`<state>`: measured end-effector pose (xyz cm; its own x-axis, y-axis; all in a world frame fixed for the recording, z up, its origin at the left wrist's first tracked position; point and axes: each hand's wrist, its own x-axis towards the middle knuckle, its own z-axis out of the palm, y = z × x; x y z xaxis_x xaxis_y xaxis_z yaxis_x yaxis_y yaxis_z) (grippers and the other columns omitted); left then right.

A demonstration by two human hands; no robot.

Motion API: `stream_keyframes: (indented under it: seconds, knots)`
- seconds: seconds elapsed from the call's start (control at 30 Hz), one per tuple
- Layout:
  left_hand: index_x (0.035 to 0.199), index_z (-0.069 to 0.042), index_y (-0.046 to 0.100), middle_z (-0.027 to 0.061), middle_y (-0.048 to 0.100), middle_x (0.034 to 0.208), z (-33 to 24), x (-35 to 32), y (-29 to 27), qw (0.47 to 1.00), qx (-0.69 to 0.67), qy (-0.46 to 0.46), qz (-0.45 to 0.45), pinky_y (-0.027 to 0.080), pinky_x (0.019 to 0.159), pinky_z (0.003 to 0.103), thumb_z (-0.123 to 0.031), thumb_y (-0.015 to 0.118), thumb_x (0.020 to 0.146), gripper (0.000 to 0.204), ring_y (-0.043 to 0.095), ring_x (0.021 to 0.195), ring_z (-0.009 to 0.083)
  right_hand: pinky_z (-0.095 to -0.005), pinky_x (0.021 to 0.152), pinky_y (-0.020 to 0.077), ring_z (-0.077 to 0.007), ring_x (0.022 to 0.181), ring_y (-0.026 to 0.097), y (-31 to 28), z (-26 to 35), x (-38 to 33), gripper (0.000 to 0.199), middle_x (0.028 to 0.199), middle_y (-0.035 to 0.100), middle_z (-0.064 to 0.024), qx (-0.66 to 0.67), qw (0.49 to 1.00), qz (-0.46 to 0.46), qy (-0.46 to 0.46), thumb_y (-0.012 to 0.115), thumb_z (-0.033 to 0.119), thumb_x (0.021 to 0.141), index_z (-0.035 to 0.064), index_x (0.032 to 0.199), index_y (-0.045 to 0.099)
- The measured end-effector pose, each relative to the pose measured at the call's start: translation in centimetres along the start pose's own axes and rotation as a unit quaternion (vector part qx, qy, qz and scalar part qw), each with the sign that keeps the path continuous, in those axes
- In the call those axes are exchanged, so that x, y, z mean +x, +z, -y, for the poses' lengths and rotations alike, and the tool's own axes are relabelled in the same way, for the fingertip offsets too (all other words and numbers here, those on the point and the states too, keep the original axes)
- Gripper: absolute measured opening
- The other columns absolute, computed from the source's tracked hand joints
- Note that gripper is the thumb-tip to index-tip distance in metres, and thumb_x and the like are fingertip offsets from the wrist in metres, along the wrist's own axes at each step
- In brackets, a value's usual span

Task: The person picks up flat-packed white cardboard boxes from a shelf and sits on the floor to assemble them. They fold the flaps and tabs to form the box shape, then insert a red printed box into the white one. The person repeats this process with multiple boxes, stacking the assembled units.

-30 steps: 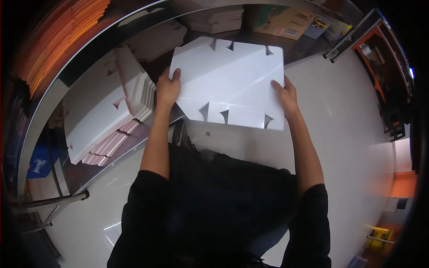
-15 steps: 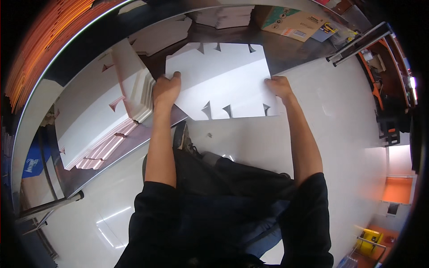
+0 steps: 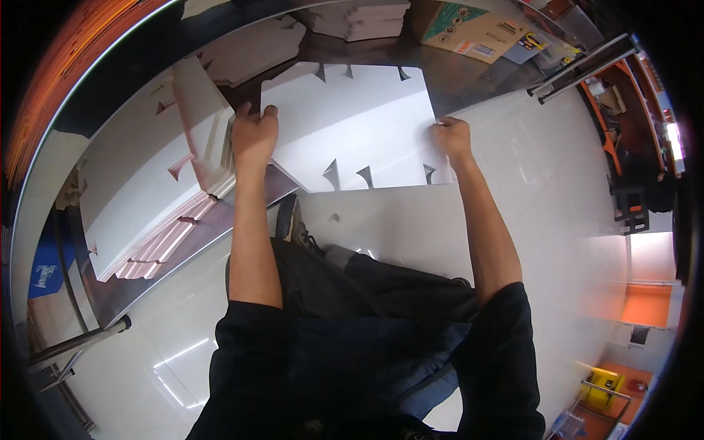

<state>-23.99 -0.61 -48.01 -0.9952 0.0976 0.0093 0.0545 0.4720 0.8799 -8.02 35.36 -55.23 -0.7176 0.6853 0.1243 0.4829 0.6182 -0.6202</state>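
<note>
A white die-cut cardboard sheet with cut corners and small curved slots along its near and far edges spans the space between my hands. At its left edge my left hand is closed, thumb on top. My right hand pinches the right edge, fingers curled in. The sheet lies partly above a dark shelf surface and partly over the floor. Left of my left hand rests a stack of similar white sheets, its layers showing at the side.
More stacked sheets and another pile sit farther back on the shelf. A brown and green carton stands at the back right. Metal legs border the shelf's right end. Below lies the pale glossy floor.
Within the picture, the sheet and both hands have shifted slightly left and up; the surroundings have shifted left too. A finger of my left hand now shows raised beside the thumb.
</note>
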Motion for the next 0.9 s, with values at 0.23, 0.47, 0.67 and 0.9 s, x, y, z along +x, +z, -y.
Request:
stream_keyframes:
  seconds: [0.23, 0.47, 0.67, 0.9]
  knots:
    - [0.117, 0.009, 0.052, 0.029, 0.061, 0.109, 0.0, -0.4, 0.2, 0.996, -0.037, -0.013, 0.077, 0.042, 0.095, 0.038, -0.028, 0.059, 0.079, 0.053, 0.058, 0.108, 0.0375, -0.0243, 0.069, 0.0491, -0.0123, 0.08, 0.061, -0.4, -0.5, -1.6, 0.041, 0.099, 0.066, -0.0106, 0.209, 0.965, 0.098, 0.125, 0.059, 0.01, 0.086, -0.0011, 0.125, 0.055]
    - [0.125, 0.011, 0.043, 0.0321, 0.057, 0.114, 1.7, 0.7, 1.8, 0.99, 0.113, -0.039, 0.076, 0.043, 0.096, 0.042, -0.034, 0.06, 0.077, 0.067, 0.057, 0.108, 0.0424, -0.0278, 0.079, 0.0501, -0.0179, 0.087, 0.062, 0.7, -2.2, -2.6, 0.045, 0.107, 0.064, -0.0138, 0.346, 0.927, 0.096, 0.106, 0.061, 0.019, 0.089, -0.003, 0.128, 0.051]
    - [0.119, 0.013, 0.049, 0.0263, 0.061, 0.108, 1.0, 0.6, 0.7, 0.974, -0.108, -0.158, 0.117, 0.048, 0.086, 0.036, -0.029, 0.065, 0.075, 0.063, 0.062, 0.097, 0.0316, -0.0294, 0.079, 0.0506, -0.02, 0.087, 0.063, -2.5, 0.9, -3.6, 0.049, 0.107, 0.063, -0.0167, 0.295, 0.928, 0.142, 0.179, 0.059, 0.025, 0.091, -0.0132, 0.12, 0.05]
    - [0.126, 0.01, 0.046, 0.0174, 0.06, 0.111, -2.3, -6.5, -5.2, 0.906, -0.295, -0.084, 0.293, 0.047, 0.086, 0.03, -0.006, 0.064, 0.077, 0.054, 0.06, 0.098, 0.0229, -0.0315, 0.083, 0.0494, -0.0228, 0.095, 0.062, -9.9, 2.1, -16.5, 0.047, 0.109, 0.062, -0.0185, 0.352, 0.911, 0.086, 0.198, 0.057, 0.022, 0.091, -0.0118, 0.123, 0.047]
